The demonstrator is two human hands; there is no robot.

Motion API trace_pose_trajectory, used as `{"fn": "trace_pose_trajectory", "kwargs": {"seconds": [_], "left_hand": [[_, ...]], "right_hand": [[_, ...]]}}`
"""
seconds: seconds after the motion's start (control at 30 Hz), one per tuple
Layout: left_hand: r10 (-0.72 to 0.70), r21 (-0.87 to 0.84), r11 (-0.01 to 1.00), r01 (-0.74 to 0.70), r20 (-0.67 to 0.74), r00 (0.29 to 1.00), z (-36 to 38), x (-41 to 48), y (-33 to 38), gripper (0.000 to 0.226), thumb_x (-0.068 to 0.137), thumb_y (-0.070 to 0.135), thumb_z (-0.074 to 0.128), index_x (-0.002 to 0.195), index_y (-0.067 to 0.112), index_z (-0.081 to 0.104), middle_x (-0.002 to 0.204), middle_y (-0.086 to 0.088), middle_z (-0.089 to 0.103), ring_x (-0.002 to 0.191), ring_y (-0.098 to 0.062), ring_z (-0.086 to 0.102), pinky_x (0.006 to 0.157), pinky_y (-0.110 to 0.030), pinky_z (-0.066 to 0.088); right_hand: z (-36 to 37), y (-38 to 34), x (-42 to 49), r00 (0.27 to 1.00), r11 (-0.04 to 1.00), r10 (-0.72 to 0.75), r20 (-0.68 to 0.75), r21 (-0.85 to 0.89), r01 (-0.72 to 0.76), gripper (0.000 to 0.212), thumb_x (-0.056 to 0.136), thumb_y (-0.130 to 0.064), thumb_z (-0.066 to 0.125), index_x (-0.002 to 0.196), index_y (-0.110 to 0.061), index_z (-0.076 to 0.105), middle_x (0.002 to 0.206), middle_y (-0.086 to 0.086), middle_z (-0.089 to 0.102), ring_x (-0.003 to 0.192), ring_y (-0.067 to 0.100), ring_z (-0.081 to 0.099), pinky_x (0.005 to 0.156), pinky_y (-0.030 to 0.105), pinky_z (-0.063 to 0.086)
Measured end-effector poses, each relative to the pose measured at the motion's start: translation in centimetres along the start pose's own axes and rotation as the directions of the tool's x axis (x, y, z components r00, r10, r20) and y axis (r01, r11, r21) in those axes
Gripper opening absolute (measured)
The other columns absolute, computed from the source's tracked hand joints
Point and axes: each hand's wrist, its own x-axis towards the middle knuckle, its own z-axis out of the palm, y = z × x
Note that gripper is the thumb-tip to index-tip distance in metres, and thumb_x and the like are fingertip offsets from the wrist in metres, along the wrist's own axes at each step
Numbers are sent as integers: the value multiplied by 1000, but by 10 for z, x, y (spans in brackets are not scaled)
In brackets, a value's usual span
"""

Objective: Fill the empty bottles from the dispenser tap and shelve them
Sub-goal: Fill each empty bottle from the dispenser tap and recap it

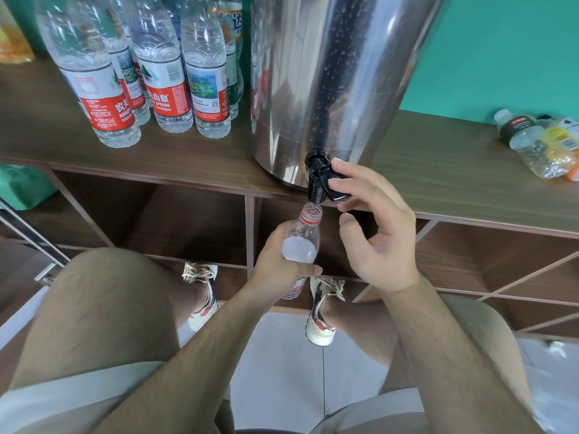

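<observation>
Under the black tap (319,180) of the big shiny tank (332,83), a small clear bottle (302,242) is held up with its open mouth right below the spout. The left hand (279,261) is wrapped around the bottle's middle. The right hand (376,227) is just beside it, a bit higher, with its fingers (347,183) pinching the tap's handle. Full bottles (150,67) stand on the shelf top (188,151) to the left. Squashed empty ones (542,145) lie far right.

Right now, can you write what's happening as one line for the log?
step: filling | left hand: holds bottle under tap | right hand: on tap lever | dispenser: on shelf top | standing bottles: left of dispenser
</observation>
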Motion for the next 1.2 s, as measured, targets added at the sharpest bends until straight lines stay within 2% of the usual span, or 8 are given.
{"fn": "trace_pose_trajectory", "kwargs": {"seconds": [0.27,0.63,0.9,1.2], "left_hand": [[-2,21,1000,2,1,1000,0,0,0,94,65,16,96,139,42,44,130,12,57,123,-19,56,102,-43,53],[-3,26,1000,3,10,1000,1,1,1,95,65,16,96,140,41,43,131,11,57,123,-21,56,106,-50,52],[0,25,1000,0,6,1000,1,2,-1,95,64,19,97,139,42,44,130,12,57,123,-19,57,105,-50,53],[1,34,999,-1,10,1000,1,3,-2,95,65,18,97,139,42,44,131,12,57,124,-20,56,105,-45,53]], "right_hand": [[0,0,0,1000,1000,-1,4,-7,1,54,77,19,51,123,-5,66,142,15,62,125,31,64,84,45,59],[-1,0,0,1000,1000,1,2,-9,-1,53,78,19,51,123,-3,67,142,16,62,124,30,64,83,45,59],[0,0,0,1000,1000,5,3,-12,-5,53,77,19,50,123,-3,67,142,15,62,123,30,64,84,45,59],[-1,0,0,1000,1000,8,0,-6,-8,55,78,20,51,123,-6,66,142,15,62,125,29,64,84,44,59]]}}
